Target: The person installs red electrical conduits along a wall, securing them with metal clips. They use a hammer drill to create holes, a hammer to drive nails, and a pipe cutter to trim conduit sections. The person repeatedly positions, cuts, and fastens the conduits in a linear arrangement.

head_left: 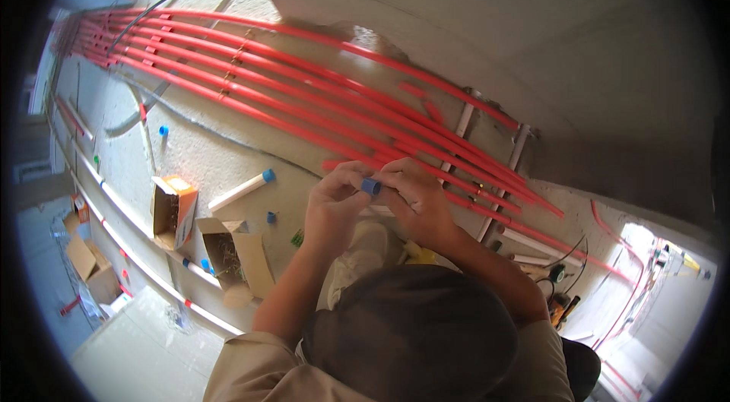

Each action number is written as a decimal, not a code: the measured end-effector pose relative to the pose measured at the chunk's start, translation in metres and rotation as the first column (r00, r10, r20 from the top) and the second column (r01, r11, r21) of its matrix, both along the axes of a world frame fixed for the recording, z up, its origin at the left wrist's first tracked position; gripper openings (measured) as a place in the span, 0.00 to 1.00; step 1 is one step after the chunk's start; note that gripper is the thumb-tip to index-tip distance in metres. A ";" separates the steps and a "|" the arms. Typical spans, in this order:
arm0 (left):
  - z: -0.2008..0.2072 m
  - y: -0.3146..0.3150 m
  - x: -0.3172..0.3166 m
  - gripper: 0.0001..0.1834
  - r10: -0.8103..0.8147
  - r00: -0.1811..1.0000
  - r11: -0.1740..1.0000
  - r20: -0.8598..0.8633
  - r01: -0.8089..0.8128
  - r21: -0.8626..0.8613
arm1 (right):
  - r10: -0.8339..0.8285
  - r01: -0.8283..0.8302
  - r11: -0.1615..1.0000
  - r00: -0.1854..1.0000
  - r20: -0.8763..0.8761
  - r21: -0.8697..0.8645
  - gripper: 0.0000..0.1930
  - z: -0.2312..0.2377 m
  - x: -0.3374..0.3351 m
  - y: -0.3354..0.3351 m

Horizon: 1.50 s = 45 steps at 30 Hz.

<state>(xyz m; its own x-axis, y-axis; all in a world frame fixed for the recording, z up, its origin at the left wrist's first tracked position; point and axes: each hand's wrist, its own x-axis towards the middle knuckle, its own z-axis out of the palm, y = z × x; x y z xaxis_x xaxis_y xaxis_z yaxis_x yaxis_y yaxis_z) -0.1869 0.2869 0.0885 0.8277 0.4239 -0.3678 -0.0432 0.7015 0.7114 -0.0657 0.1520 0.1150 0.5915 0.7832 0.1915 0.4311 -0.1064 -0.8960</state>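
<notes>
A small blue pipe fitting, its round open end towards me, is held between my two hands in front of my body. My left hand pinches it from the left side with bent fingers. From the right, the fingers of my right hand are closed against it too. Just beyond my hands runs a bundle of long red pipes, lying side by side along the wall. What sits behind my fingers is hidden.
Left on the floor are an open orange-and-white box, an open brown carton, a white pipe with a blue end and loose blue fittings. Long white pipes run past them. Tools and black cords lie at right.
</notes>
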 end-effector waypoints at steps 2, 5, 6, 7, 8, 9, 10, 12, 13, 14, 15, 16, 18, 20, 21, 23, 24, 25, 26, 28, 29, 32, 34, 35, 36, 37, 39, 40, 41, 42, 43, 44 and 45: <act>-0.005 -0.005 0.004 0.14 -0.013 0.998 0.998 0.059 0.009 0.066 | 0.019 -0.021 1.000 0.994 -0.104 -0.016 0.17 -0.005 -0.001 -0.012; -0.007 -0.005 0.003 0.16 -0.071 0.991 0.965 0.116 0.039 0.258 | 0.012 -0.018 0.999 0.993 -0.121 -0.043 0.15 -0.015 -0.003 -0.024; -0.006 -0.003 0.002 0.14 -0.089 0.994 0.955 0.069 0.066 0.288 | 0.011 -0.018 0.997 0.995 -0.103 -0.070 0.14 -0.018 -0.003 -0.027; -0.005 -0.003 0.001 0.13 -0.120 0.993 0.970 0.012 0.115 0.214 | -0.008 0.004 0.997 0.998 -0.055 -0.074 0.14 -0.020 -0.005 -0.030; -0.001 -0.002 -0.001 0.13 -0.158 0.987 0.976 -0.022 0.160 0.146 | -0.024 0.024 0.997 1.000 0.003 -0.077 0.13 -0.022 -0.006 -0.032; 0.002 -0.003 -0.001 0.12 -0.185 0.980 0.979 -0.066 0.190 0.071 | -0.038 0.043 0.996 0.997 0.060 -0.080 0.12 -0.022 -0.007 -0.034; 0.005 -0.004 0.000 0.11 -0.208 0.973 0.978 -0.100 0.210 0.009 | -0.057 0.068 0.994 0.991 0.119 -0.088 0.12 -0.020 -0.007 -0.034; 0.011 -0.004 0.007 0.10 -0.212 0.962 0.975 -0.171 0.196 -0.106 | -0.083 0.106 0.990 0.971 0.225 -0.093 0.11 -0.014 -0.007 -0.034; 0.013 -0.003 0.014 0.06 -0.227 0.947 0.952 -0.227 0.265 0.152 | -0.107 0.139 0.986 0.954 0.281 -0.096 0.11 -0.009 -0.004 -0.034; 0.014 -0.004 0.025 0.03 -0.232 0.939 0.858 -0.253 0.320 0.401 | -0.136 0.177 0.979 0.935 0.329 -0.098 0.12 -0.004 0.001 -0.033; 0.018 0.001 0.036 0.06 -0.311 0.905 0.524 -0.290 0.418 0.742 | -0.138 0.206 0.966 0.922 0.363 -0.154 0.13 0.002 0.007 -0.034; 0.022 0.004 0.047 0.09 -0.306 0.919 0.053 -0.248 0.277 0.959 | -0.185 0.241 0.967 0.894 0.408 -0.089 0.17 0.010 0.015 -0.036; 0.030 0.011 0.077 0.04 -0.328 0.930 0.037 -0.166 0.188 0.981 | -0.207 0.244 0.970 0.838 0.504 -0.007 0.21 0.024 0.044 -0.044; 0.044 0.006 0.098 0.02 -0.296 0.955 0.867 0.033 0.254 0.428 | -0.164 0.200 0.980 0.857 0.489 -0.021 0.18 0.043 0.069 -0.052; 0.051 0.001 0.112 0.04 -0.301 0.937 0.832 0.176 0.167 0.529 | -0.142 0.177 0.983 0.892 0.430 -0.043 0.16 0.055 0.076 -0.058; 0.067 -0.020 0.125 0.03 -0.094 0.973 0.711 0.210 -0.082 0.699 | -0.187 0.195 0.981 0.896 0.403 0.020 0.12 0.076 0.088 -0.068; 0.077 -0.030 0.131 0.03 -0.156 0.958 0.629 0.241 -0.092 0.772 | -0.170 0.189 0.982 0.920 0.353 -0.020 0.12 0.085 0.092 -0.073; 0.085 -0.039 0.135 0.03 -0.233 0.935 0.515 0.266 -0.113 0.849 | -0.170 0.186 0.982 0.935 0.310 -0.022 0.13 0.092 0.095 -0.077; 0.090 -0.049 0.140 0.04 -0.290 0.914 0.458 0.283 -0.127 0.880 | -0.164 0.177 0.984 0.947 0.277 -0.024 0.16 0.096 0.097 -0.083; 0.093 -0.065 0.146 0.05 -0.334 0.895 0.322 0.296 -0.186 0.928 | -0.221 0.239 0.971 0.904 0.367 -0.006 0.14 0.096 0.099 -0.095; 0.091 -0.072 0.149 0.06 -0.356 0.865 0.324 0.355 -0.242 0.915 | -0.241 0.263 0.965 0.877 0.417 0.005 0.14 0.092 0.102 -0.099; 0.080 -0.085 0.153 0.08 -0.417 0.792 0.799 0.447 0.084 0.595 | -0.368 0.263 0.930 0.676 0.639 0.257 0.13 0.063 0.108 -0.114; 0.069 -0.088 0.155 0.09 -0.563 0.721 0.675 0.404 0.120 0.728 | -0.493 0.236 0.861 0.610 0.620 0.451 0.12 0.039 0.112 -0.122; 0.060 -0.089 0.155 0.10 -0.588 0.708 0.621 0.390 0.087 0.779 | -0.523 0.242 0.840 0.600 0.605 0.486 0.12 0.028 0.110 -0.124; 0.052 -0.088 0.155 0.11 -0.574 0.778 0.575 0.256 0.161 0.802 | -0.538 0.288 0.836 0.596 0.596 0.467 0.10 0.017 0.105 -0.130; 0.037 -0.092 0.156 0.13 -0.519 0.841 0.545 0.154 0.186 0.818 | -0.517 0.354 0.855 0.618 0.592 0.378 0.09 0.007 0.099 -0.141; 0.006 -0.093 0.161 0.13 -0.492 0.870 0.510 0.042 0.249 0.824 | -0.453 0.446 0.891 0.884 0.114 0.083 0.06 -0.005 0.075 -0.147; -0.012 -0.092 0.164 0.11 -0.535 0.844 0.498 0.029 0.288 0.818 | -0.452 0.451 0.888 0.892 -0.009 0.089 0.07 -0.009 0.065 -0.152; -0.024 -0.087 0.159 0.13 -0.558 0.824 0.194 -0.101 0.248 0.949 | -0.441 0.451 0.888 0.891 -0.111 0.094 0.08 -0.013 0.057 -0.156; -0.037 -0.084 0.156 0.14 -0.518 0.820 -0.125 -0.242 0.207 0.970 | -0.478 0.490 0.871 0.829 -0.292 -0.035 0.09 -0.017 0.051 -0.159; -0.051 -0.083 0.158 0.17 -0.633 0.728 -0.283 -0.263 0.100 0.954 | -0.521 0.494 0.849 0.727 -0.448 -0.187 0.11 -0.021 0.046 -0.160; -0.063 -0.084 0.160 0.19 -0.709 0.629 -0.416 -0.318 -0.008 0.909 | -0.543 0.511 0.835 0.711 -0.447 -0.202 0.11 -0.026 0.041 -0.161; -0.074 -0.087 0.161 0.20 -0.752 0.629 -0.346 -0.196 -0.123 0.930 | -0.567 0.521 0.821 0.693 -0.446 -0.235 0.12 -0.031 0.038 -0.161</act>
<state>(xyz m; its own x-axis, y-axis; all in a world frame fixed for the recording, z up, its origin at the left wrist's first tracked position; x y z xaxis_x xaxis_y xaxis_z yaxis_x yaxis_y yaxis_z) -0.0260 0.1995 0.0144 0.7506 -0.5630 0.3460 -0.6598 -0.6090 0.4403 -0.0273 -0.0088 0.0838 0.9131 0.2945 -0.2819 -0.2037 -0.2694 -0.9412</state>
